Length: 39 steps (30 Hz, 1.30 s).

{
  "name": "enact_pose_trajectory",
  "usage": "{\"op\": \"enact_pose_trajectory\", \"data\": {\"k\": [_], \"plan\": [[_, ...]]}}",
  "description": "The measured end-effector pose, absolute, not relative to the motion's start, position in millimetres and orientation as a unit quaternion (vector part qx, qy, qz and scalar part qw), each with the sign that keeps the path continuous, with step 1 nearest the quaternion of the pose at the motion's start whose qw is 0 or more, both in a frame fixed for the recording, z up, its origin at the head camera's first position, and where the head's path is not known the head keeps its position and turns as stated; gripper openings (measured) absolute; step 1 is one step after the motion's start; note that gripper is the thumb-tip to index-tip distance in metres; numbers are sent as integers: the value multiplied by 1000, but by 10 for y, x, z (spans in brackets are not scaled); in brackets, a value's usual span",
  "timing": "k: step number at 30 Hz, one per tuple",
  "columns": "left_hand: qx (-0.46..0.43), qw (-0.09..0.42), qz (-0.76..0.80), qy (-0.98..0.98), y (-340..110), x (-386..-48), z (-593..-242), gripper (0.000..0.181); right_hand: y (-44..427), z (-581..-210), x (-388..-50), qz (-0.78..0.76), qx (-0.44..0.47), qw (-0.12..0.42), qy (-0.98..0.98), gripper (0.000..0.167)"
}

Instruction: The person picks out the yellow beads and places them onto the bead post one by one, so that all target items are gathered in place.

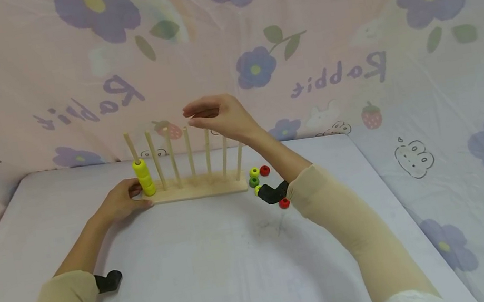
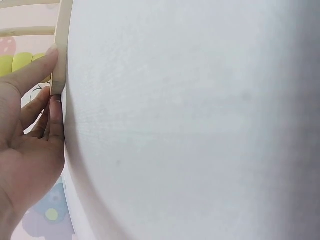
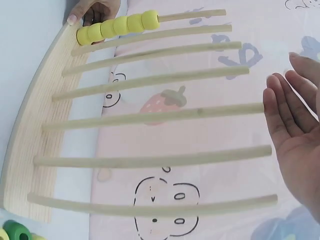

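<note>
A wooden peg stand (image 1: 201, 192) with several upright rods stands on the table. Several yellow beads (image 1: 144, 178) are stacked on its leftmost rod, which shows bare wood above them. At that end my left hand (image 1: 122, 203) grips the base, and the left wrist view shows the thumb on its front and fingers (image 2: 56, 117) at its end. Above the middle rods hovers my right hand (image 1: 219, 115), its fingers fairly straight and together. In the right wrist view no bead shows in the right hand (image 3: 295, 125), which is beside the rod tips.
Right of the stand lie loose beads: a yellow bead (image 1: 254, 172), a green bead (image 1: 254, 182), a red bead (image 1: 264, 170) and another red bead (image 1: 284, 203). A black wrist mount (image 1: 273, 193) partly covers a further yellow one. A printed cloth (image 1: 203, 34) hangs behind the white table (image 1: 174, 290).
</note>
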<state>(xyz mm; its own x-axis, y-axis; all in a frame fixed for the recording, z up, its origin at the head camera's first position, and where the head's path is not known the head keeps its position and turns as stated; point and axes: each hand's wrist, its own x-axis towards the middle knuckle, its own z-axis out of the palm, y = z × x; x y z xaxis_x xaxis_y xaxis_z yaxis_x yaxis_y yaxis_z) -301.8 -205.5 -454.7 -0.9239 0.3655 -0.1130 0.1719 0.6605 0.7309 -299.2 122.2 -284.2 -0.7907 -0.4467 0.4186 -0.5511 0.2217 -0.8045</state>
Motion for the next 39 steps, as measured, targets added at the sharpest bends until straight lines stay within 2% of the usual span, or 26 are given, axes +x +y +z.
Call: {"op": "enact_pose_trajectory", "data": {"k": [14, 23, 39], "plan": [[147, 125, 395, 898, -2057, -3049, -4548, 87, 1652, -2923, -2817, 545, 299, 77, -780, 26], [148, 125, 394, 899, -2066, -3033, -4562, 87, 1847, -3042, -2685, 548, 284, 62, -784, 26], [148, 120, 403, 895, -2063, -3033, -4599, 87, 2224, -3528, -2569, 532, 227, 47, -814, 27]]}}
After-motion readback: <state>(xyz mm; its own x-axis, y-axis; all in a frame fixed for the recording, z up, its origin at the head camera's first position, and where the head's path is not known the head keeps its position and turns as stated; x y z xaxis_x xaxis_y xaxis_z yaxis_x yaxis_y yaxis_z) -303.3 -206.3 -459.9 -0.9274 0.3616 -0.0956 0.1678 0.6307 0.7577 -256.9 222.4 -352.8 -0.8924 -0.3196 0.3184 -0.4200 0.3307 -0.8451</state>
